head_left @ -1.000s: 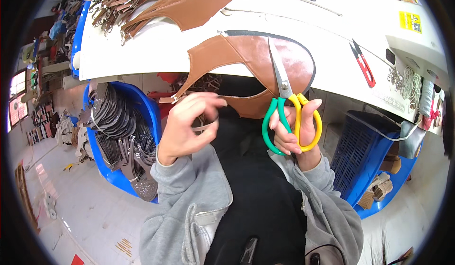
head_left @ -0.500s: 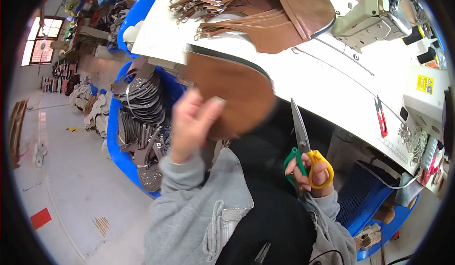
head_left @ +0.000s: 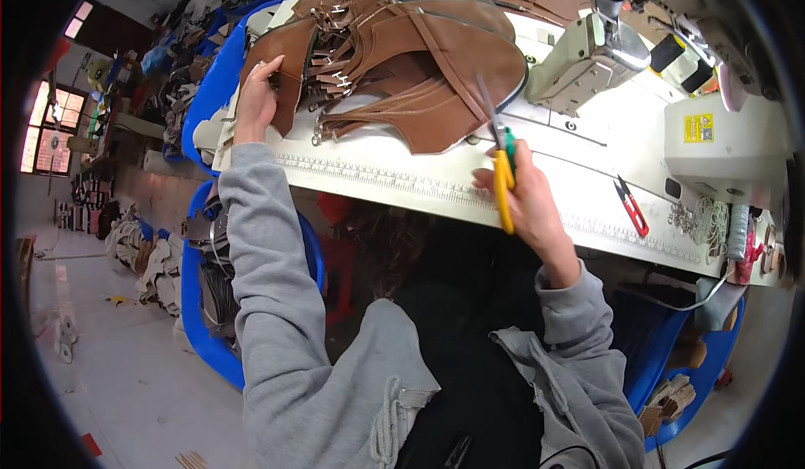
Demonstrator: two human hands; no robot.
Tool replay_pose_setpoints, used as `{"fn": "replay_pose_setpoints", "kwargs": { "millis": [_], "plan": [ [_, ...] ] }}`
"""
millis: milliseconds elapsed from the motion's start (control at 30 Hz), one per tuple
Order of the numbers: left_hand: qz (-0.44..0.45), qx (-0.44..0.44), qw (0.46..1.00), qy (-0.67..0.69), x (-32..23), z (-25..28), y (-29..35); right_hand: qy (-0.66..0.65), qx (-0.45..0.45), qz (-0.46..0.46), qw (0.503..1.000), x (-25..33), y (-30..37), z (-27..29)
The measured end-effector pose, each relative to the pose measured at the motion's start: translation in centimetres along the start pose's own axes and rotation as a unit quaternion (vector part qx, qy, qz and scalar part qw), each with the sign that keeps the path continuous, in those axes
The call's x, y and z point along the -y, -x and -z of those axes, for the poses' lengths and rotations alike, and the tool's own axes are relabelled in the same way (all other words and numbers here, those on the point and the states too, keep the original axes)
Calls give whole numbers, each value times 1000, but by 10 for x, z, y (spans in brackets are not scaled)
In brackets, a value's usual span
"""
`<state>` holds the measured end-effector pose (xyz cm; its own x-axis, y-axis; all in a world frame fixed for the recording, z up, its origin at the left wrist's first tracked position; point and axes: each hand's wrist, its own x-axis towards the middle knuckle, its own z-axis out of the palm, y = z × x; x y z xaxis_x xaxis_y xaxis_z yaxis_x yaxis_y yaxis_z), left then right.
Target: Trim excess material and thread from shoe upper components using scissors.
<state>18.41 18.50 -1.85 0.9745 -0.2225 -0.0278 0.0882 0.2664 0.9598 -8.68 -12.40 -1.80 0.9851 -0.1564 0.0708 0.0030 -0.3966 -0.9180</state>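
At the far left end of the table, my left hand (head_left: 257,104) grips a brown leather piece (head_left: 285,62) with a dark edge, beside the stacked pieces. My fingers lie over its brown face, and the thumb is mostly hidden. Right of it spreads a pile of brown leather pieces (head_left: 457,58) with narrow straps and small metal buckles. Over the table's front edge, my right hand (head_left: 528,200) is closed round scissors (head_left: 503,179) with one yellow and one green handle. Their blades point away from me, in front of the pile's right part.
A sewing machine (head_left: 587,62) stands right of the pile. Red-handled thread snips (head_left: 631,207) and a coil of pale cord (head_left: 708,221) lie on the table's right. Blue bins (head_left: 191,301) with grey pieces stand at the left; another blue basket (head_left: 646,326) is below right.
My left hand has carried the brown piece from over my lap up and left to the table's far end. My right hand has risen with the scissors over the table edge.
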Motion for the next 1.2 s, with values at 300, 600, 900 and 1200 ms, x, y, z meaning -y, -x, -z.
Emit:
{"fn": "replay_pose_setpoints", "kwargs": {
  "millis": [300, 600, 900, 1200],
  "plan": [
    [-33, 53, 998, 5, 8, -5, -47, 57, 48, 82, 994, 10, -19, -58],
    [-7, 135, 991, 21, 15, -7, -95, 87, -26, 109, 990, 4, -44, -69],
    [77, 256, 913, -308, -112, 52, 3, 110, -56, 103, 987, 7, -37, -72],
    [162, 173, 729, -642, -60, 53, 46, -106, -80, 106, 985, -3, -25, -58]
  ]
}}
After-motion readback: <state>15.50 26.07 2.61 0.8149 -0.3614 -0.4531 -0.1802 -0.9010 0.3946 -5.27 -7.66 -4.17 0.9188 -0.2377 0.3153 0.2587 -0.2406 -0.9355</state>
